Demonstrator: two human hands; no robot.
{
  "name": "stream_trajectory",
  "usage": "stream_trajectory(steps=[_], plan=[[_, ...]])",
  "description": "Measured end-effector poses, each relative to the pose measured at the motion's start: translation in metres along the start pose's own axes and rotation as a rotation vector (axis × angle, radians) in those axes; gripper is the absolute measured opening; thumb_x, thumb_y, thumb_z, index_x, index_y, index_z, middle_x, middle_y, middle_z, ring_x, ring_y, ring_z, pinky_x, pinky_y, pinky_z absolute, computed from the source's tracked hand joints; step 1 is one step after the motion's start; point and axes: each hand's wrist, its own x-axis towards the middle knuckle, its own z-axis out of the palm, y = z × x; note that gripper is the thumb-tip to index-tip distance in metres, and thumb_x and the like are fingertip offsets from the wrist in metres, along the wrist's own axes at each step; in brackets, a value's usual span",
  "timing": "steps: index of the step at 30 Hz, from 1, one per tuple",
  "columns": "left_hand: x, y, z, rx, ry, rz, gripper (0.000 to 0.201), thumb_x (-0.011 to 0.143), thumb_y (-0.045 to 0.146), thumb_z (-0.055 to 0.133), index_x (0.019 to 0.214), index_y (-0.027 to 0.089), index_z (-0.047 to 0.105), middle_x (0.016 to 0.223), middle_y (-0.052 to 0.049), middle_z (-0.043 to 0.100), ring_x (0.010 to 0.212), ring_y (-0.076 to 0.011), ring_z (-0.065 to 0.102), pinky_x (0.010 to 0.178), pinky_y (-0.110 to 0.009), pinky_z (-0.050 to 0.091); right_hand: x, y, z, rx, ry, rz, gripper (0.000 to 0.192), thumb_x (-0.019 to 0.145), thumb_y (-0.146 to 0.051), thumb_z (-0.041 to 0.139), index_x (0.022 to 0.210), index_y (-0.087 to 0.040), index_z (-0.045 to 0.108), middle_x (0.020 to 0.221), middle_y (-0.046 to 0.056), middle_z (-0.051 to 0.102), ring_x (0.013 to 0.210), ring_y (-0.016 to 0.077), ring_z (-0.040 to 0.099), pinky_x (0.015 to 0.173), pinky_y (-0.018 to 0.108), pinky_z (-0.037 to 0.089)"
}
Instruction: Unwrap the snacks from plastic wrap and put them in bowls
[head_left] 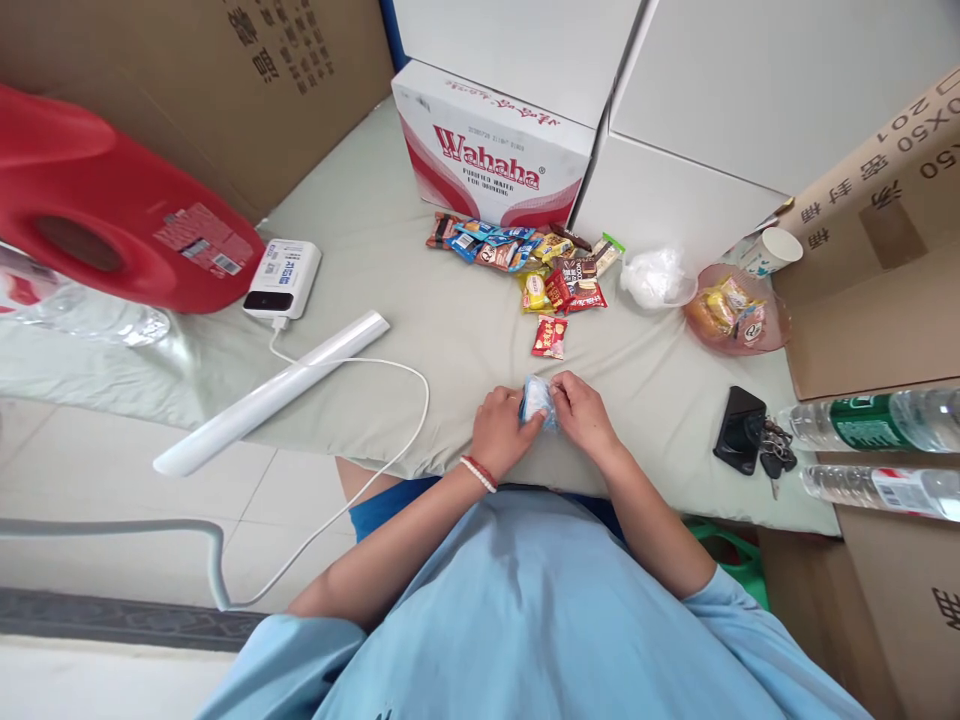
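A small blue and white plastic packet point(535, 396) is between my two hands, close to the front edge of the cloth-covered table. My left hand point(501, 430), with red and white bracelets at the wrist, grips its left side, thumb across the front. At its right upper edge, my right hand point(585, 412) pinches the plastic between thumb and fingers. What lies inside the packet I cannot make out. Just beyond my hands lies a single red snack packet point(550, 337). Farther back is a pile of wrapped snacks point(495, 248) in several colours.
A Wahaha water box point(491, 150) stands behind the snacks. To the right are a pink bowl point(780, 325) with snacks, a paper cup point(772, 250), a phone point(740, 430), keys and bottles. A white power bank point(289, 275), its cable, a white tube point(274, 392) and a red jug point(127, 200) occupy the left.
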Motion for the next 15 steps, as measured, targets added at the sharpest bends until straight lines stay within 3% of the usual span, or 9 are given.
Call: stream_trajectory(steps=[2,4,8,10,13,15], plan=[[0.004,0.011,0.004,0.033,-0.039,0.012,0.038,0.089,0.039,0.068,0.117,0.013,0.065,0.111,-0.014,0.066,0.106,-0.0312,0.064,0.094,-0.047,0.055,-0.005,-0.001,-0.001,0.093,0.022,0.048,0.027,0.097,-0.036,0.044,0.114,-0.023,0.060,0.095,0.007,0.068,0.089,0.0235,0.065,0.085,0.037,0.051],[0.002,0.022,0.006,0.010,0.004,0.056,0.037,0.088,0.031,0.067,0.120,0.013,0.062,0.113,-0.015,0.065,0.105,-0.0293,0.064,0.092,-0.043,0.055,-0.015,-0.002,-0.005,0.236,0.026,0.124,0.035,0.097,-0.040,0.048,0.126,-0.024,0.058,0.094,0.005,0.068,0.084,0.0222,0.065,0.083,0.037,0.054],[-0.016,0.034,0.008,0.028,0.105,0.373,0.032,0.095,0.016,0.052,0.125,0.016,0.062,0.125,-0.017,0.064,0.120,-0.0300,0.058,0.100,-0.046,0.050,-0.044,0.002,-0.017,0.657,-0.008,0.300,0.043,0.097,-0.058,0.051,0.126,-0.027,0.061,0.105,0.006,0.071,0.088,0.0218,0.069,0.075,0.036,0.060],[-0.025,0.034,0.013,0.071,0.072,0.566,0.037,0.097,0.013,0.047,0.131,0.018,0.061,0.130,-0.017,0.065,0.127,-0.0304,0.055,0.101,-0.047,0.048,-0.060,0.008,-0.022,0.807,-0.015,0.378,0.051,0.097,-0.067,0.047,0.121,-0.026,0.062,0.109,0.007,0.071,0.092,0.0226,0.070,0.072,0.036,0.061],[-0.032,0.032,0.022,0.092,-0.066,0.852,0.044,0.097,0.011,0.048,0.138,0.019,0.059,0.131,-0.015,0.068,0.130,-0.0284,0.056,0.099,-0.044,0.049,-0.078,0.019,-0.021,0.785,-0.006,0.445,0.051,0.093,-0.070,0.055,0.115,-0.025,0.062,0.104,0.006,0.072,0.091,0.0215,0.070,0.076,0.035,0.060],[-0.031,0.031,0.025,0.060,-0.147,0.962,0.047,0.096,0.011,0.049,0.140,0.021,0.059,0.133,-0.014,0.068,0.132,-0.0271,0.056,0.101,-0.043,0.050,-0.084,0.026,-0.020,0.669,0.018,0.420,0.043,0.091,-0.064,0.062,0.110,-0.025,0.061,0.100,0.004,0.073,0.093,0.0207,0.069,0.082,0.035,0.059]])
